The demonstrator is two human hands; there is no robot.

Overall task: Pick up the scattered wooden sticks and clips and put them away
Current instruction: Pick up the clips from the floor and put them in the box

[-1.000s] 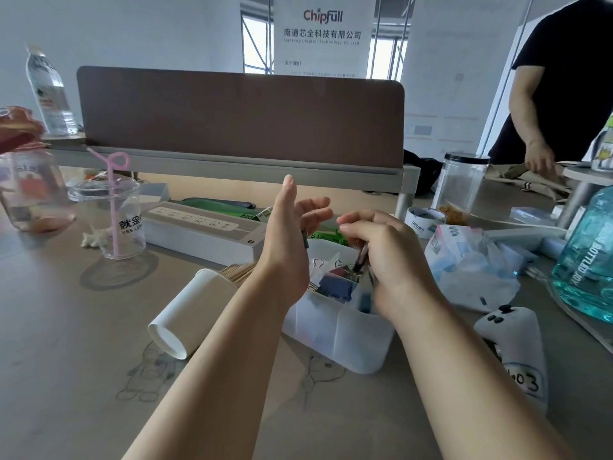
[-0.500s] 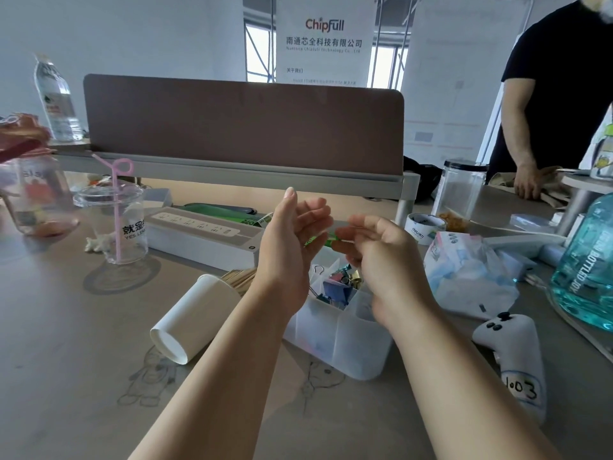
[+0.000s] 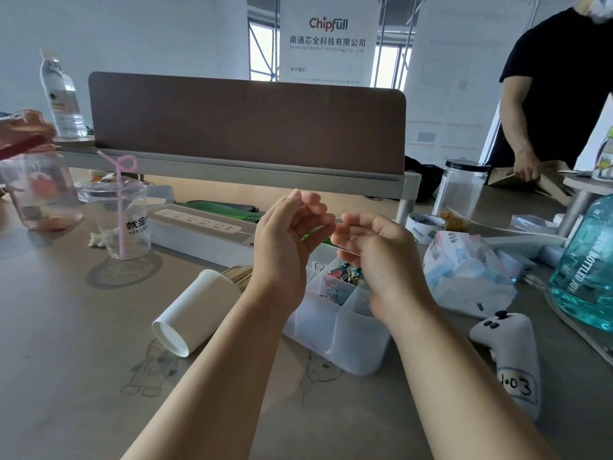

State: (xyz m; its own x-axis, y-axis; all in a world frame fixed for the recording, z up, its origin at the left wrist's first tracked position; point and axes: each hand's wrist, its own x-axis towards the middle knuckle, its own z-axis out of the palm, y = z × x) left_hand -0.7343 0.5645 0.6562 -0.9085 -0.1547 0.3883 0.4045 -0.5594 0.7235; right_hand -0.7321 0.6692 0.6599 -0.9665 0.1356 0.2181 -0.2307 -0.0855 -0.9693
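Wooden sticks (image 3: 239, 274) jut from tipped cup (image 3: 195, 310); coloured clips (image 3: 346, 273) sit in box (image 3: 335, 340).

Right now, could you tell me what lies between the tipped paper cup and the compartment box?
In the head view, the left forearm crosses that gap; wooden sticks poke from the cup.

— What stands on the left of the table (image 3: 66, 327)?
— A pink jar (image 3: 39, 190), a clear cup (image 3: 116, 224) with a looped pink straw (image 3: 120, 214), and a water bottle (image 3: 61, 94) further back.
— And in the middle?
— A white power strip (image 3: 199, 227) lies before a brown divider panel (image 3: 245, 124). A banner (image 3: 328, 38) reading "Chipfull" hangs behind.
— On the right?
— A black-lidded clear jar (image 3: 461, 190), a roll of tape (image 3: 424, 227), a crumpled plastic bag (image 3: 464, 270), a blue jug (image 3: 587, 260), and a white game controller (image 3: 507, 346) labelled "1.03". A person in a black shirt (image 3: 557, 88) stands beyond.
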